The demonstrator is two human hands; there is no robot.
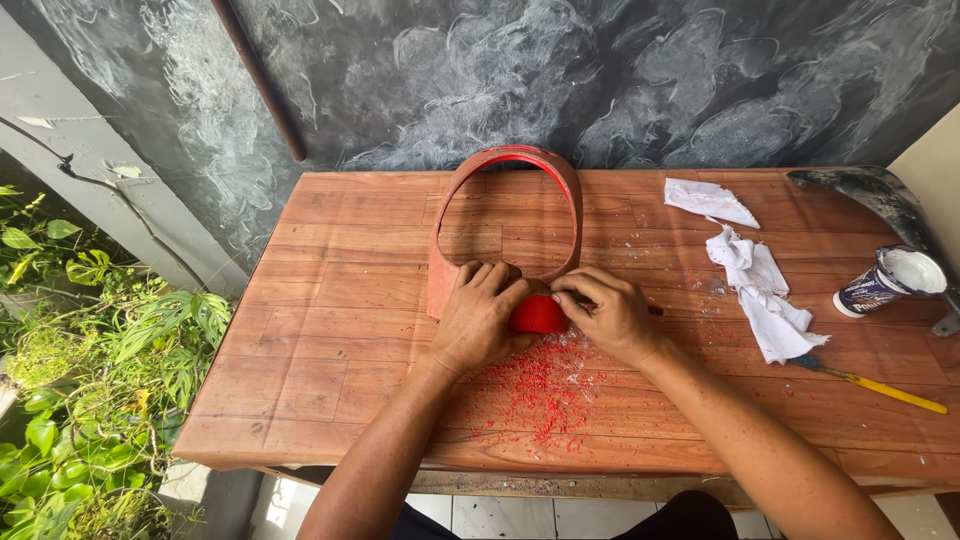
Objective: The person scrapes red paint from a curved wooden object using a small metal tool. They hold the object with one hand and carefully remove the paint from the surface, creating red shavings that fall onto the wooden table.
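Both hands clamp the red plastic hoop-shaped panel: left hand over its near edge, right hand gripping a mostly hidden tool. Red shavings beneath.

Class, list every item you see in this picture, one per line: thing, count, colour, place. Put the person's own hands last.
red ring-shaped part: one, red, standing on the table centre, under both hands
red shavings: many, red, scattered on the table below the hands
white rags: a few crumpled pieces, white, right of the ring
small tin: one, patterned with white contents, far right
yellow-handled tool: one, yellow, lower right
grey curved part: one, grey, top right corner
wooden table: one, reddish brown
plants: green, left of the table
left hand: on the ring's lower edge
right hand: on the ring's lower edge, pinching a thin dark tool
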